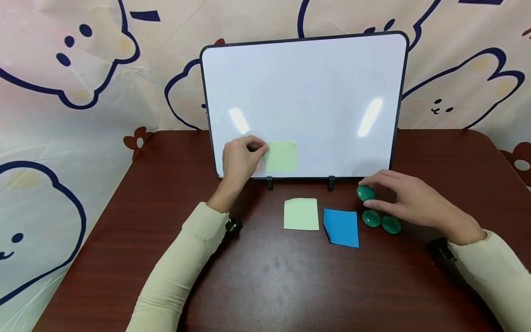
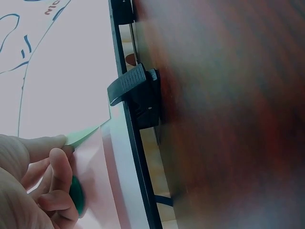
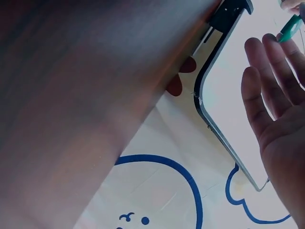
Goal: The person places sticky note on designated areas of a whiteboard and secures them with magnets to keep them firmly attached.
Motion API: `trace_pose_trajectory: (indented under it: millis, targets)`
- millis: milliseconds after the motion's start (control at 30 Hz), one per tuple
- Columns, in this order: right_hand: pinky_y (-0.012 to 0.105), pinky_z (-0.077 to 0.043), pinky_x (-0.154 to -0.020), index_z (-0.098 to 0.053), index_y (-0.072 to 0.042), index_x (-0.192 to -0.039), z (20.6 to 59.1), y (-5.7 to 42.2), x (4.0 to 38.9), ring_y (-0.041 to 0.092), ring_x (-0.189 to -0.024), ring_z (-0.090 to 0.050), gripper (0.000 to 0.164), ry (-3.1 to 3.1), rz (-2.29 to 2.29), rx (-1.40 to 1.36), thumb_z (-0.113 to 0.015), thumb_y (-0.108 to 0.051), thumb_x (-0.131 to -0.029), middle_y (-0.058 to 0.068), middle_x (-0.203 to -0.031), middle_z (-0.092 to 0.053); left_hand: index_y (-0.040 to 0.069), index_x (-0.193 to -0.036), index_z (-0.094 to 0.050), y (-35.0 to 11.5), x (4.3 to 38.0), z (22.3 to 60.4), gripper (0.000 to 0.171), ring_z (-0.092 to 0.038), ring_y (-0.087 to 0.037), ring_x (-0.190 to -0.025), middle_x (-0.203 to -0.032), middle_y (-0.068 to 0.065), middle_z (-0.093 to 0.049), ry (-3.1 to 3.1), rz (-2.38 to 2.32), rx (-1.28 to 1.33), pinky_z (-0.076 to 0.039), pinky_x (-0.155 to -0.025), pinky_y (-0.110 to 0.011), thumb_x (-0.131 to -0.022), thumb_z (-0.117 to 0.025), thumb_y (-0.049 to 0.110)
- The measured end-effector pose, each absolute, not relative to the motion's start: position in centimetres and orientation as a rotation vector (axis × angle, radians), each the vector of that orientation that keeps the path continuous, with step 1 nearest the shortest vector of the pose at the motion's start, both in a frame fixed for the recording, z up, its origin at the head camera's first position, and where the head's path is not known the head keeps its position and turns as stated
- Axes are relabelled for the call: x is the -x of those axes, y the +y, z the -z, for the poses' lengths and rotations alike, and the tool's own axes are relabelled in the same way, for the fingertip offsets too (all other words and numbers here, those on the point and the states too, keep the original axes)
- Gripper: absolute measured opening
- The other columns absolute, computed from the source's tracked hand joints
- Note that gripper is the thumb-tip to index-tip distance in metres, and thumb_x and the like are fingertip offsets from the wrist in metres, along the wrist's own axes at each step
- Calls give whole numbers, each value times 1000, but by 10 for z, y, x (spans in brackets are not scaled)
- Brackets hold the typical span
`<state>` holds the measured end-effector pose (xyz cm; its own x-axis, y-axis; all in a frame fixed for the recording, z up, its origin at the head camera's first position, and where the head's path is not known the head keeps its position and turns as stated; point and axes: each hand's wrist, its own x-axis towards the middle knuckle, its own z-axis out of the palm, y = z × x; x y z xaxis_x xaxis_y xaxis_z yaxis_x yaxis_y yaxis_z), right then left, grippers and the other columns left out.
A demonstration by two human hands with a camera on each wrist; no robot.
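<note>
My left hand (image 1: 244, 157) pinches the left edge of a light green paper square (image 1: 282, 157) at the lower left of the whiteboard (image 1: 307, 92). In the left wrist view, a pink paper (image 2: 97, 164) lies on the board behind that square, with a green magnet (image 2: 76, 195) on it, partly hidden by the fingers. My right hand (image 1: 404, 196) holds a round green magnet (image 1: 365, 192) between thumb and fingertips, just below the board's lower right corner. Two more green magnets, a left one (image 1: 371, 218) and a right one (image 1: 391, 224), lie on the table under that hand.
A second light green square (image 1: 301, 214) and a blue square (image 1: 342, 228) with a bent edge lie on the brown table (image 1: 290, 286). Black clips, left (image 1: 270, 182) and right (image 1: 331, 182), support the board's bottom edge. Behind it hangs a patterned cloth (image 1: 174, 27).
</note>
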<state>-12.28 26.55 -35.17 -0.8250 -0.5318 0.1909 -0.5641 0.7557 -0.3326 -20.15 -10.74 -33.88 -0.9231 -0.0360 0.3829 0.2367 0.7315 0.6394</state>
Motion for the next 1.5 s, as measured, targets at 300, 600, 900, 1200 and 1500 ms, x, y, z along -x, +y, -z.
trace_pose_trajectory:
  millis: [300,600,900,1200,1500]
  targets:
    - [34,-57,-81,-67,-27,-123,352,260,122,0,-100,-57,45,-2813,-541,-942,-84,-29,-80,-16,-113,-66,12,-92,-80,-108,202,337,13,-67,-19,-75,-83,-5,-77,-2574,1053,154,-48,-64,-31,-87,-78,24]
    - [33,-56,-78,-67,-27,-123,354,257,120,3,-97,-59,46,-2792,-559,-969,-84,-28,-80,-17,-111,-65,13,-91,-80,-111,203,337,13,-64,-15,-54,-82,-5,-77,-2580,1106,171,-46,-51,-24,-87,-79,25]
    - [39,-57,-81,-68,-25,-121,352,250,118,5,-99,-60,44,-2801,-548,-909,-84,-31,-80,-12,-110,-67,13,-89,-81,-113,205,338,12,-61,-13,-52,-80,-4,-77,-2553,1137,181,-45,-49,-25,-85,-80,25]
    - [38,-57,-80,-69,-25,-119,352,234,116,9,-98,-62,42,-2790,-526,-905,-82,-38,-81,-10,-108,-68,14,-89,-81,-116,205,339,12,-59,-12,-47,-80,-3,-77,-2546,1160,191,-45,-48,-25,-86,-80,26]
    - [42,-57,-80,-67,-25,-121,350,220,117,12,-99,-62,40,-2754,-575,-956,-79,-36,-84,-6,-110,-68,15,-90,-81,-115,205,340,12,-59,-13,-48,-81,-3,-77,-2556,1174,182,-45,-47,-25,-87,-79,26]
